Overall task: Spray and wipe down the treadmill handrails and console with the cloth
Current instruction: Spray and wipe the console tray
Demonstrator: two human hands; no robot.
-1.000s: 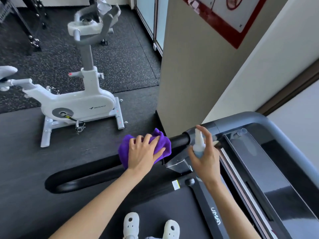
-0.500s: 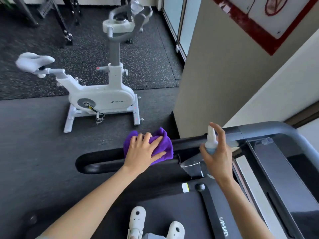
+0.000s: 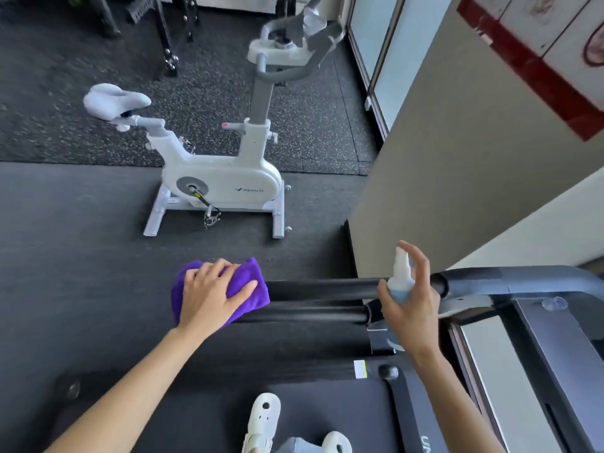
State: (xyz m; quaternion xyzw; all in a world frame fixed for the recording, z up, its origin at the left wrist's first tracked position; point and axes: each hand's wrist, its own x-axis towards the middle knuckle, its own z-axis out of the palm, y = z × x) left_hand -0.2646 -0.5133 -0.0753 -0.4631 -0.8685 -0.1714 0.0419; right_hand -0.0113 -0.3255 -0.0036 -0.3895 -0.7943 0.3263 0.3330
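Note:
A purple cloth [image 3: 250, 289] is folded over the left end of the treadmill's black handrail [image 3: 320, 288]. My left hand [image 3: 209, 297] lies on top of the cloth with fingers spread, pressing it onto the rail. My right hand [image 3: 413, 305] holds a small clear spray bottle [image 3: 400, 277] upright beside the rail, index finger raised over its white nozzle. The dark console [image 3: 555, 341] slopes away at the lower right, its far part cut off by the frame edge.
A white exercise bike [image 3: 222, 181] stands on the dark floor beyond the rail. A beige wall corner [image 3: 441, 191] rises just right of it. My white shoes [image 3: 264, 420] stand on the treadmill belt [image 3: 212, 416] below. Black rack legs [image 3: 170, 34] stand at the far back.
My left hand slid the cloth leftward along the handrail, away from the console. My right hand kept the bottle near the rail's console end. The view shifted left.

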